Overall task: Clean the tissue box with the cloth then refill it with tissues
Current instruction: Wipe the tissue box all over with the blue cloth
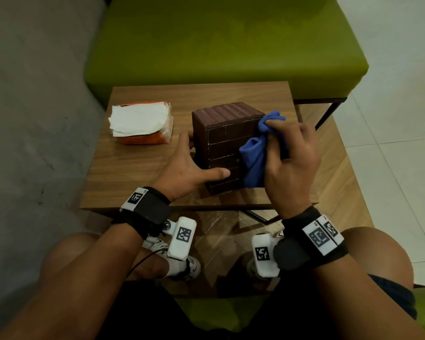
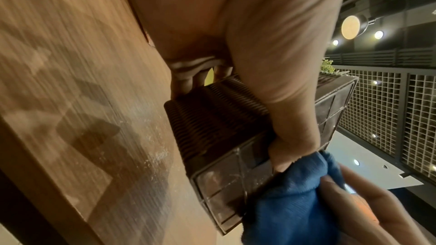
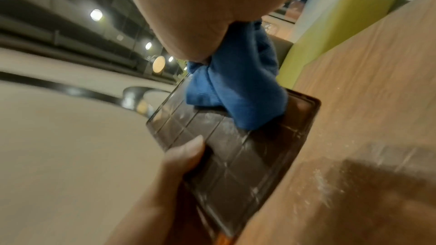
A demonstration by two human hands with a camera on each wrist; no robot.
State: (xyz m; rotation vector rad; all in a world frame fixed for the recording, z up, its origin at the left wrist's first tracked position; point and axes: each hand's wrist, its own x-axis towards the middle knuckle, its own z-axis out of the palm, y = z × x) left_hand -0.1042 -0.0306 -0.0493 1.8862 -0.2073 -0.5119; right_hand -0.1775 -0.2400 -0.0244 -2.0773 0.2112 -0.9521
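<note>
Tissue box [image 1: 225,143] between left hand [image 1: 184,168] and cloth-gripping right hand [image 1: 292,165]

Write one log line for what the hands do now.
step: wiping | left hand: steadies box | right hand: rubs cloth on box | tissues: waiting

A wooden table [image 1: 138,168] stands before a green bench [image 1: 221,42].
</note>
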